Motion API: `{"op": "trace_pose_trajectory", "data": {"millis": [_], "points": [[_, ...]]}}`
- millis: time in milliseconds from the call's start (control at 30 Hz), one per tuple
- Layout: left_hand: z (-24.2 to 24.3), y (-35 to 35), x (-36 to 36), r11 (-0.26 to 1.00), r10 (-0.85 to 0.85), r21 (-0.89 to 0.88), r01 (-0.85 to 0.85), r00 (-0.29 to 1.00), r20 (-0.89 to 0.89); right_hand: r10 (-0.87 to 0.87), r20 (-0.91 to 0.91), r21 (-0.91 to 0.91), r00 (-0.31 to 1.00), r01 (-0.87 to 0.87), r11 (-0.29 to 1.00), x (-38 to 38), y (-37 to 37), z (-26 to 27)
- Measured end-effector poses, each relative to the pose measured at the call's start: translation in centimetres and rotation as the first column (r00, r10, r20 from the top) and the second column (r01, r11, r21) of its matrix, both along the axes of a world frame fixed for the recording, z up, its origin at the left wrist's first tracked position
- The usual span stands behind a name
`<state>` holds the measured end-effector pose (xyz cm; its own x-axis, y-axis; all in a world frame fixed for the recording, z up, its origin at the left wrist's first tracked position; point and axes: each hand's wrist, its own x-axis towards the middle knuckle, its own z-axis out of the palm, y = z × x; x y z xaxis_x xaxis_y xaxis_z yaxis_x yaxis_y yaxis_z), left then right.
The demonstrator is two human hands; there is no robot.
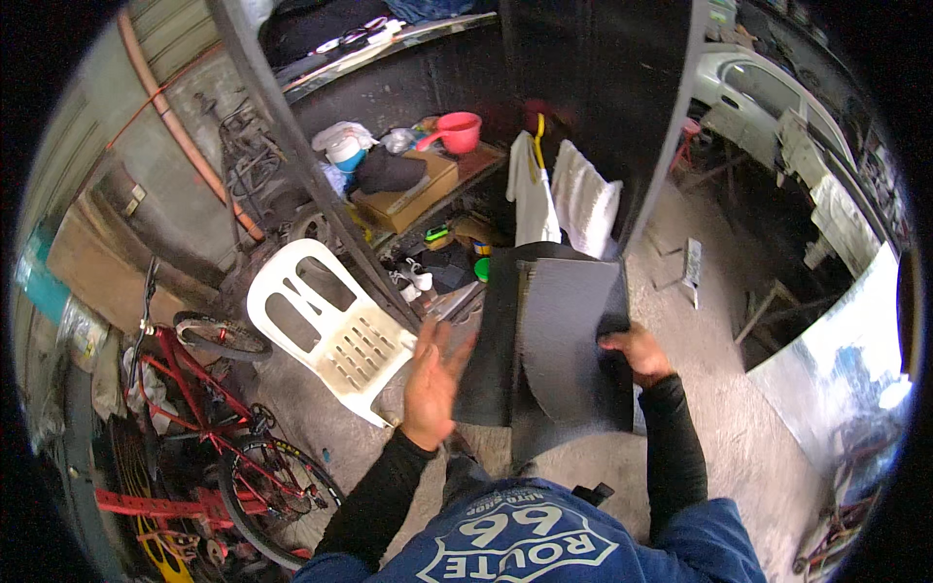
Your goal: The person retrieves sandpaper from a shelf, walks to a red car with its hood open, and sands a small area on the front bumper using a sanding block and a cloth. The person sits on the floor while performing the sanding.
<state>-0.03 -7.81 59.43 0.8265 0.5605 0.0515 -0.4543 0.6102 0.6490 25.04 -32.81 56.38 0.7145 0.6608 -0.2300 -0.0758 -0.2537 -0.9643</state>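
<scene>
A stack of thin dark grey sheets [572, 328], possibly abrasive paper, is held in front of my body. The top sheet curls along its lower left edge. My right hand [641, 355] grips the stack's right edge, with the thumb on top and the other fingers hidden behind it. A darker flat panel [496, 346] shows on the left of the sheets; whether it is joined to them I cannot tell. To its left, my left hand [431, 393] is raised with its fingers spread, slightly blurred, and holds nothing.
A white plastic chair [357, 342] stands to the left, beyond it a red bicycle [197, 401]. Ahead, an open metal cabinet holds a cardboard box [408, 193], a pink dipper [459, 132] and hanging white cloths [583, 200]. At right are a silver car [765, 95] and a large pale panel [838, 364].
</scene>
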Motion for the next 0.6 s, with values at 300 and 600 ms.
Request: {"op": "trace_pose_trajectory", "data": {"millis": [300,600], "points": [[-4.9,3.2,-2.6,0.901,-0.423,-0.069,0.428,0.833,-0.357,0.029,-0.223,-0.071,0.974,-0.046,0.996,-2.4,5.5,4.5],[-6.9,1.0,-4.0,0.907,-0.367,-0.282,0.312,0.915,-0.166,-0.106,-0.592,-0.006,0.799,0.128,0.992,-3.3,6.2,5.4]]}}
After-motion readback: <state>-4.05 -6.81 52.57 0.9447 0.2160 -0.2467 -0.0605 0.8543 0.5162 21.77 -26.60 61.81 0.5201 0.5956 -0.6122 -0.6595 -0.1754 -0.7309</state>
